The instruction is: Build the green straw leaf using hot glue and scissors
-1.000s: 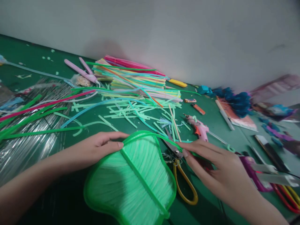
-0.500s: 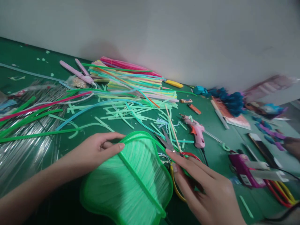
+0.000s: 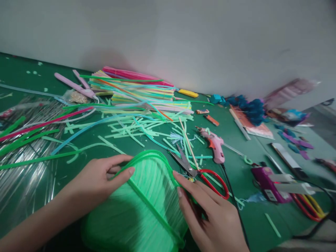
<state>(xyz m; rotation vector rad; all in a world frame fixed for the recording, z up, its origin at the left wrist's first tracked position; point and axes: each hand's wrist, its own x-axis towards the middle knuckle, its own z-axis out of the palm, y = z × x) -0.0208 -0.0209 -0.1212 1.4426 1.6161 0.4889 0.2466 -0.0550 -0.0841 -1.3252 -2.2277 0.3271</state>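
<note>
A green fan-shaped piece made of thin straw strips (image 3: 141, 199) lies on the green table (image 3: 236, 210) in front of me. My left hand (image 3: 101, 180) pinches its upper left rim between thumb and fingers. My right hand (image 3: 207, 213) rests with fingers stretched along the piece's right edge, touching the green border. Red-handled scissors (image 3: 202, 173) lie just beyond my right fingertips.
A heap of coloured straws (image 3: 139, 92) and cut green strips (image 3: 131, 127) fills the middle. A pink glue gun (image 3: 214, 143) lies right of them, its black cord running toward me. Clear plastic wrap (image 3: 23, 175) covers the left. A purple tool (image 3: 267, 180) and blue decorations (image 3: 249, 106) sit right.
My right hand has pulled back from beyond the scissors to the right edge of the green piece. The view has shifted, the piece sits lower and nearer. The left hand keeps its grip.
</note>
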